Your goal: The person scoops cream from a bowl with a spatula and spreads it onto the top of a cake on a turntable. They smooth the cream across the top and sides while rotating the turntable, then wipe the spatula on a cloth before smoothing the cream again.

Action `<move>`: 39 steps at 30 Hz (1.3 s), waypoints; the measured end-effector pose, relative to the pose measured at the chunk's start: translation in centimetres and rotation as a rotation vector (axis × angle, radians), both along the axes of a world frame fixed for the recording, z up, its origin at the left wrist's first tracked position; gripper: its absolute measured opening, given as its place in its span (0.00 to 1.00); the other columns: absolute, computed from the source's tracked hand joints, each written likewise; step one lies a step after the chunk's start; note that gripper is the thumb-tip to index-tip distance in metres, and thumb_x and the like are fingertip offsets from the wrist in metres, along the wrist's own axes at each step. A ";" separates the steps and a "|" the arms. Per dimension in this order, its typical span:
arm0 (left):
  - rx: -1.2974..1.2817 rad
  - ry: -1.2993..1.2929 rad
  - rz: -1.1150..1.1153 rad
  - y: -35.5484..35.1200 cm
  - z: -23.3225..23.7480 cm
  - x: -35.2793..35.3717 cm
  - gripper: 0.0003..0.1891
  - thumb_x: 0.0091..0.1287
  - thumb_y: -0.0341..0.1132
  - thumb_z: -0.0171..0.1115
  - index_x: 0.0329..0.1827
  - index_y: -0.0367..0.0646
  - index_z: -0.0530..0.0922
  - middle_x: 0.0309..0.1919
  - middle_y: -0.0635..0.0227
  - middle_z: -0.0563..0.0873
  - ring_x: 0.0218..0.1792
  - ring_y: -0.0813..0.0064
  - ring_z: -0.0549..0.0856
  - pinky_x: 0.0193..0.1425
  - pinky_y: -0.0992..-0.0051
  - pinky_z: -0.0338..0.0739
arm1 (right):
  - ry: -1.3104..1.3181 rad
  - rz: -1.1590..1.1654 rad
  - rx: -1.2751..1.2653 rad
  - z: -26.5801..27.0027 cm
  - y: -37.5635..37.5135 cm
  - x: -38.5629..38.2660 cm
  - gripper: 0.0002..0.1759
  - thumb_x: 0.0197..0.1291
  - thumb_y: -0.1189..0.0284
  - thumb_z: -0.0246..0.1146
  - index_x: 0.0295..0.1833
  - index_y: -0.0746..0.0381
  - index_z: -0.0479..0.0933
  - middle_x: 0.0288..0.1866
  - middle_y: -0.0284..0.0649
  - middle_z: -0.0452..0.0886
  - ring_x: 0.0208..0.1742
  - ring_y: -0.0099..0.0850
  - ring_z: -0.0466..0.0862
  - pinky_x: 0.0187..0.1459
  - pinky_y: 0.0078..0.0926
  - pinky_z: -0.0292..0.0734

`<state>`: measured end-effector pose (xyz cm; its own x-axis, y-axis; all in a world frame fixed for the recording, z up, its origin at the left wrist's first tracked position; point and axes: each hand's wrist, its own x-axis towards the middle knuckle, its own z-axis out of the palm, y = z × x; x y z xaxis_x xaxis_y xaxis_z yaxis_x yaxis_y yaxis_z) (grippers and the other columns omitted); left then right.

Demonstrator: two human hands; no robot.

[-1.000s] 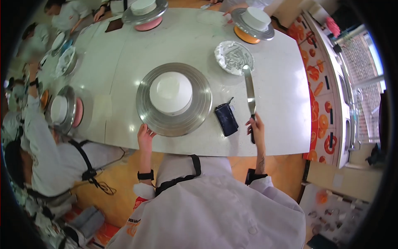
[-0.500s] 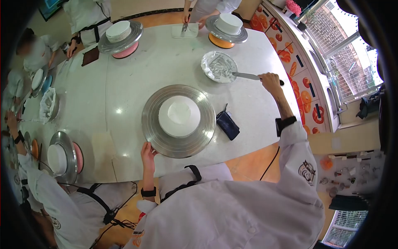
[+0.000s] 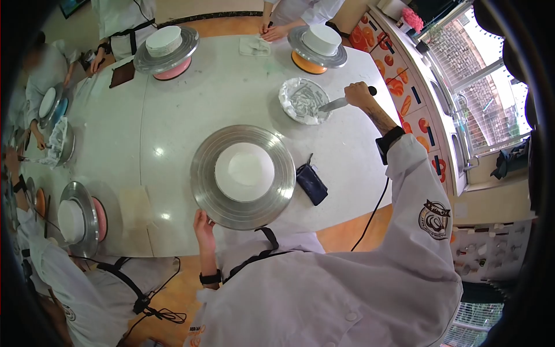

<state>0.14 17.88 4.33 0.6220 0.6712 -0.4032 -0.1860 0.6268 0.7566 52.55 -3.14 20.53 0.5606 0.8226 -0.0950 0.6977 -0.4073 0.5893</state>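
Note:
My right hand [image 3: 359, 95] is closed around the dark handle of a spatula [image 3: 335, 104]. The tip of its metal blade is inside a bowl [image 3: 282, 107] smeared with white cream [image 3: 306, 99]. In front of me stands a metal cake turntable [image 3: 207, 173] bearing a round white cake [image 3: 244, 188], with a smooth patch of cream on top. At the near left of the turntable, my left hand [image 3: 204, 229] has its fingers on the rim.
A dark blue pouch [image 3: 312, 184] lies right of my turntable. Other turntables with white cakes [image 3: 163, 41] [image 3: 322, 39] [image 3: 70, 221] stand around the table. Co-workers' hands [image 3: 274, 32] are at the far edge. A folded cloth [image 3: 254, 46] lies there.
My right hand has moved left and slightly up, and the spatula now slants more steeply into the bowl. My left hand stays at the turntable rim. The view has shifted a little.

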 end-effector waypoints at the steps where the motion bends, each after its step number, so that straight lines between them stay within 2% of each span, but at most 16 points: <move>1: 0.013 0.007 0.003 0.0 -0.1 0.0 0.07 0.63 0.39 0.56 0.35 0.46 0.71 0.30 0.79 0.74 0.35 0.83 0.74 0.38 0.78 0.67 | 0.015 0.016 0.004 -0.2 0.1 0.3 0.09 0.46 0.71 0.55 0.23 0.62 0.78 0.25 0.45 0.81 0.29 0.38 0.83 0.33 0.34 0.77; 8: 0.036 -0.021 0.014 -0.7 -0.5 -0.3 0.07 0.63 0.39 0.55 0.36 0.46 0.72 0.31 0.78 0.75 0.36 0.83 0.75 0.39 0.77 0.68 | 0.072 0.022 0.068 0.6 -0.5 0.0 0.09 0.42 0.71 0.55 0.22 0.63 0.78 0.22 0.44 0.80 0.26 0.38 0.82 0.30 0.35 0.77; 10: 0.009 -0.030 0.061 -1.1 -0.8 -0.2 0.07 0.63 0.39 0.55 0.37 0.47 0.72 0.31 0.78 0.75 0.36 0.83 0.75 0.38 0.77 0.69 | 0.221 -0.156 0.014 1.7 -0.5 -0.7 0.10 0.42 0.70 0.54 0.20 0.63 0.78 0.18 0.43 0.79 0.24 0.36 0.82 0.29 0.34 0.76; 14: 0.026 -0.025 0.015 -1.3 -0.5 -0.4 0.07 0.63 0.38 0.55 0.38 0.46 0.71 0.32 0.77 0.75 0.36 0.83 0.75 0.37 0.78 0.69 | 0.249 -0.189 0.025 1.3 -1.4 -0.9 0.11 0.43 0.71 0.54 0.19 0.63 0.78 0.15 0.42 0.78 0.24 0.35 0.82 0.29 0.34 0.76; 17: 0.087 0.230 0.149 -2.0 0.6 -0.3 0.07 0.61 0.34 0.57 0.38 0.46 0.69 0.32 0.74 0.72 0.33 0.84 0.73 0.35 0.79 0.68 | 0.230 -0.166 0.064 0.5 -2.0 -0.6 0.11 0.44 0.70 0.54 0.20 0.64 0.79 0.18 0.44 0.79 0.25 0.37 0.82 0.30 0.35 0.77; 19: 0.251 0.458 0.462 -2.7 0.6 -0.9 0.10 0.57 0.29 0.59 0.38 0.45 0.68 0.31 0.73 0.68 0.30 0.83 0.69 0.33 0.80 0.66 | 0.183 -0.101 0.085 0.0 -2.5 -0.5 0.11 0.44 0.70 0.54 0.21 0.64 0.79 0.20 0.46 0.80 0.27 0.40 0.82 0.32 0.37 0.77; 20: 0.254 0.459 0.457 -3.4 2.5 -0.3 0.10 0.57 0.29 0.59 0.38 0.45 0.68 0.31 0.73 0.68 0.30 0.83 0.69 0.33 0.80 0.66 | 0.185 -0.105 0.087 -0.4 -2.6 -0.1 0.11 0.44 0.70 0.54 0.21 0.64 0.79 0.20 0.46 0.80 0.27 0.40 0.82 0.32 0.37 0.77; 22: 0.766 0.297 0.358 -6.0 7.8 0.8 0.11 0.55 0.31 0.59 0.39 0.45 0.68 0.35 0.73 0.70 0.30 0.82 0.69 0.31 0.81 0.67 | 0.171 -0.078 0.117 -1.1 -3.1 0.6 0.11 0.44 0.70 0.54 0.23 0.65 0.79 0.23 0.47 0.80 0.28 0.42 0.82 0.33 0.38 0.77; 23: 0.858 0.248 0.083 -7.2 11.1 1.6 0.13 0.56 0.30 0.58 0.42 0.45 0.68 0.37 0.72 0.72 0.34 0.82 0.72 0.34 0.80 0.68 | 0.176 -0.081 0.115 -1.1 -3.3 0.5 0.11 0.44 0.70 0.54 0.23 0.65 0.79 0.23 0.47 0.80 0.28 0.42 0.82 0.33 0.38 0.77; 25: 0.582 -0.003 -0.413 -9.7 14.2 4.9 0.11 0.59 0.27 0.56 0.44 0.41 0.70 0.37 0.70 0.73 0.40 0.80 0.73 0.45 0.79 0.69 | 0.212 -0.105 0.093 0.0 -2.7 -0.1 0.11 0.44 0.70 0.54 0.23 0.65 0.79 0.25 0.47 0.81 0.28 0.42 0.82 0.33 0.38 0.77; 26: 0.385 -0.043 -0.588 -11.2 14.0 7.1 0.12 0.62 0.29 0.54 0.48 0.41 0.70 0.44 0.68 0.75 0.46 0.78 0.74 0.50 0.76 0.70 | 0.221 -0.097 0.095 0.4 -2.2 -0.3 0.11 0.44 0.70 0.54 0.23 0.65 0.79 0.25 0.47 0.81 0.28 0.42 0.82 0.33 0.38 0.77; 29: 0.075 -0.311 -0.858 -14.7 13.9 15.3 0.16 0.66 0.40 0.49 0.52 0.41 0.66 0.48 0.62 0.75 0.46 0.73 0.77 0.48 0.73 0.72 | 0.269 -0.178 -0.003 0.5 -1.5 -0.3 0.12 0.43 0.71 0.53 0.29 0.62 0.80 0.32 0.48 0.82 0.34 0.40 0.83 0.37 0.36 0.77; 33: -0.663 -0.120 -0.636 -18.4 6.8 25.7 0.17 0.65 0.40 0.48 0.52 0.41 0.63 0.51 0.55 0.72 0.51 0.57 0.74 0.54 0.61 0.71 | 0.181 -0.028 0.103 -0.6 -2.0 0.5 0.10 0.43 0.71 0.54 0.27 0.62 0.80 0.28 0.46 0.81 0.31 0.39 0.83 0.32 0.35 0.77; 35: -1.141 -0.022 -0.302 -18.5 3.6 31.7 0.20 0.66 0.43 0.44 0.58 0.44 0.59 0.59 0.52 0.64 0.56 0.44 0.68 0.57 0.49 0.67 | 0.147 0.062 0.165 -1.0 -2.3 0.6 0.09 0.42 0.70 0.55 0.23 0.61 0.79 0.24 0.45 0.80 0.26 0.38 0.83 0.27 0.35 0.77; 38: -1.011 -0.150 0.044 -17.1 -0.1 35.2 0.25 0.67 0.53 0.39 0.65 0.59 0.52 0.65 0.50 0.52 0.60 0.35 0.59 0.57 0.39 0.60 | 0.168 0.047 0.192 -1.5 -2.9 1.4 0.09 0.43 0.70 0.55 0.24 0.61 0.79 0.24 0.45 0.81 0.27 0.38 0.83 0.28 0.35 0.78; 39: -1.011 -0.154 0.054 -16.6 -1.3 35.7 0.25 0.67 0.53 0.39 0.65 0.59 0.52 0.65 0.50 0.52 0.60 0.35 0.59 0.57 0.39 0.60 | 0.202 0.030 0.197 -1.5 -3.2 1.6 0.09 0.44 0.70 0.55 0.25 0.62 0.79 0.26 0.46 0.81 0.29 0.39 0.83 0.30 0.35 0.78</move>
<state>35.83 1.25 2.99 0.6938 0.0902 -0.7145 -0.2834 0.9463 -0.1557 54.12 -6.30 19.02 0.5217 0.8523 -0.0386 0.8064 -0.4778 0.3485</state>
